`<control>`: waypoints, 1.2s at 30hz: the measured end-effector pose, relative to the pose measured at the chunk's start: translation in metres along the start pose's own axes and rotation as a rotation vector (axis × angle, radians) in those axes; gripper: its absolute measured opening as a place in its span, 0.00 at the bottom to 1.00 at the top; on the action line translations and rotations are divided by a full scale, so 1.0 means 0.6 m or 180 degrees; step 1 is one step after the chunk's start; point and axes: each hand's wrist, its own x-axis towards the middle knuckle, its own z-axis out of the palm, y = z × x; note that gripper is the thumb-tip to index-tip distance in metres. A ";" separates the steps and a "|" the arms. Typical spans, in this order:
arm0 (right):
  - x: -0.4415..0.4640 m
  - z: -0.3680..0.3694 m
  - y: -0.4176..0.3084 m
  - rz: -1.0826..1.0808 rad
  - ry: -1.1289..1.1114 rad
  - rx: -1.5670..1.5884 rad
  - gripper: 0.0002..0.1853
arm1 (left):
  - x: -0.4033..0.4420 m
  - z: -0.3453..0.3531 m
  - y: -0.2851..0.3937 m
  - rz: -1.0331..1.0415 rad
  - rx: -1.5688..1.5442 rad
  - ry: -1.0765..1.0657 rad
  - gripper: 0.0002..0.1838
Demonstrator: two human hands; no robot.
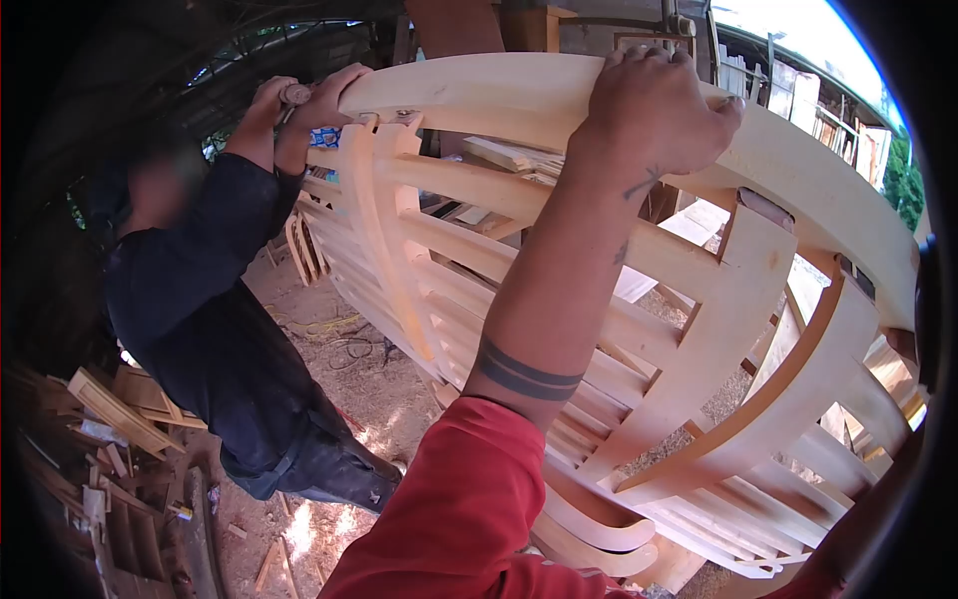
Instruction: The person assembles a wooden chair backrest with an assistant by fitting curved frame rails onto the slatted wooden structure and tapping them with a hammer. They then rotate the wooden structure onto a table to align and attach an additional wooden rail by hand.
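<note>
My left hand [654,110], with a red sleeve behind it, is closed over the curved top rail [479,90] of a pale wooden slatted frame [728,329]. Its knuckles face up, and the thumb lies along the rail on the right. The frame has long slats and broad curved uprights, and it leans at a slant in front of me. At the far right, my right forearm [893,479] rises in shadow toward the rail's end; that hand is mostly lost in the dark edge, so its fingers are unclear.
A co-worker in dark clothes [200,319] stands at the left, one hand [334,92] at the rail's far end. Scrap wood [130,419] is piled at lower left. A cable [349,344] lies on the dirt floor [309,299]. More boards [509,155] are stacked behind the frame.
</note>
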 end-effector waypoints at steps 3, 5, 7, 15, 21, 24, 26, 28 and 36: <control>0.000 0.004 0.005 -0.0122 0.0067 0.0066 0.55 | 0.000 -0.015 0.003 -0.0079 -0.0130 -0.0234 0.35; 0.001 0.006 0.005 -0.0100 0.0040 0.0183 0.54 | 0.001 -0.017 0.003 -0.0243 -0.0315 -0.0585 0.34; 0.003 0.009 0.003 -0.0133 0.0036 0.0397 0.53 | -0.001 0.023 -0.007 -0.0131 -0.0135 0.0075 0.34; 0.016 0.020 0.023 -0.0302 -0.0011 0.0406 0.50 | 0.010 0.040 -0.002 -0.0251 0.0168 0.0017 0.30; 0.017 0.029 0.027 -0.0378 0.0029 0.0411 0.47 | -0.006 0.051 -0.007 -0.0155 0.0017 0.0097 0.27; 0.014 0.027 0.033 -0.0394 0.0088 0.0414 0.45 | -0.020 0.043 -0.026 -0.0150 -0.0117 -0.0059 0.26; -0.007 0.023 0.059 -0.0377 0.0296 0.0382 0.44 | -0.018 0.023 -0.024 -0.0060 -0.0282 -0.0351 0.26; -0.012 0.033 0.025 -0.0359 0.0469 0.0240 0.42 | -0.007 0.007 -0.021 0.0047 -0.0455 -0.0599 0.26; -0.018 0.019 0.026 -0.0173 0.0542 -0.0125 0.45 | 0.015 0.002 0.001 -0.0132 -0.0644 -0.0776 0.21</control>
